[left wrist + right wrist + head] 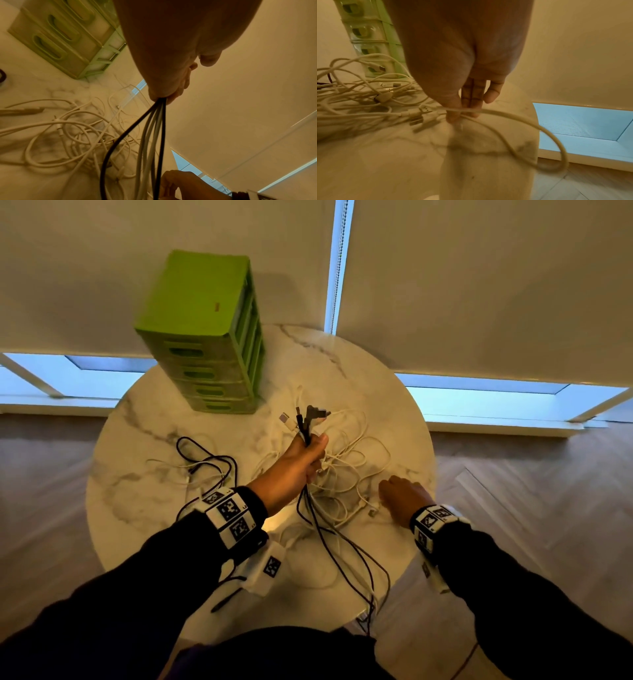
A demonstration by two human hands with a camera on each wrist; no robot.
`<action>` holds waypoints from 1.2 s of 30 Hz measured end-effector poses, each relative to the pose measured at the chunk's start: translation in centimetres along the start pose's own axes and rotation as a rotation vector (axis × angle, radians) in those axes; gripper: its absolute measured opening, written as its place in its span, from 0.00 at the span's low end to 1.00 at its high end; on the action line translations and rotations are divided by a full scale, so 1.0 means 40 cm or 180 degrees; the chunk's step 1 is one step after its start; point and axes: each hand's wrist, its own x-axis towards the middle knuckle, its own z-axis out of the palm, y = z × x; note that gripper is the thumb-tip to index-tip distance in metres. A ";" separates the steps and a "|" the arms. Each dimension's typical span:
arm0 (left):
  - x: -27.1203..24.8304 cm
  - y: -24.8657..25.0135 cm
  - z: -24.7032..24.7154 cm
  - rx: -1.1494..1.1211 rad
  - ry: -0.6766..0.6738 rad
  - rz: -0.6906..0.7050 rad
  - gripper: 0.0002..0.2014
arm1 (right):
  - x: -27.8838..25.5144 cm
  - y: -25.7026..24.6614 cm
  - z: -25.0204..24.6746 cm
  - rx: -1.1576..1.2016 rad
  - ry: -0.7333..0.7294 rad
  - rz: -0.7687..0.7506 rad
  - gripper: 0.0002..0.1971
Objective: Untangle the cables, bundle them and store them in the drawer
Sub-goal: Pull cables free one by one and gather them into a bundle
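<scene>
My left hand (310, 455) is raised over the middle of the round marble table (144, 508) and grips a bunch of black and white cables (154, 135), with their plugs (303, 417) sticking up above the fist. The strands hang down to the table's near edge. A tangle of white cables (346, 474) lies beneath and to the right. My right hand (399, 491) rests low at the tangle's right edge and pinches a white cable (505, 115) between thumb and fingers. The green drawer unit (205, 337) stands at the back left, all drawers closed.
A looser heap of black and white cables (205, 463) lies at the left of the table. Some black strands dangle over the table's near edge (370, 604). Roller blinds and low windows stand behind the table, with wooden floor (513, 491) around it.
</scene>
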 end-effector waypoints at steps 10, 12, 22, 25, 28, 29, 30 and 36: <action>-0.019 -0.005 -0.030 -0.0529 0.0159 -0.0168 0.24 | -0.009 0.007 -0.238 0.2533 0.1418 0.0477 0.05; -0.025 0.000 -0.030 -0.0649 0.0183 -0.0121 0.20 | -0.040 -0.087 -0.311 0.2896 0.1643 0.0145 0.05; -0.100 0.052 -0.076 -0.0581 0.0361 0.0163 0.07 | -0.169 -0.444 -0.271 0.3651 0.1024 -0.1013 0.04; -0.124 0.069 -0.118 -0.0514 0.0406 0.0298 0.03 | -0.181 -0.472 -0.240 0.3158 0.0907 -0.1131 0.10; -0.146 0.088 -0.150 -0.0697 0.0375 0.0281 0.01 | -0.189 -0.490 -0.242 0.2952 0.1169 -0.1028 0.08; -0.154 0.092 -0.158 -0.0730 0.0355 0.0244 0.04 | -0.190 -0.493 -0.251 0.2957 0.1332 -0.0939 0.08; -0.167 0.098 -0.166 -0.0684 0.0304 0.0196 0.07 | -0.192 -0.499 -0.263 0.2957 0.1496 -0.0871 0.08; -0.217 0.077 -0.185 -0.0303 -0.0007 0.0177 0.27 | -0.200 -0.546 -0.326 0.2565 0.1906 -0.0856 0.09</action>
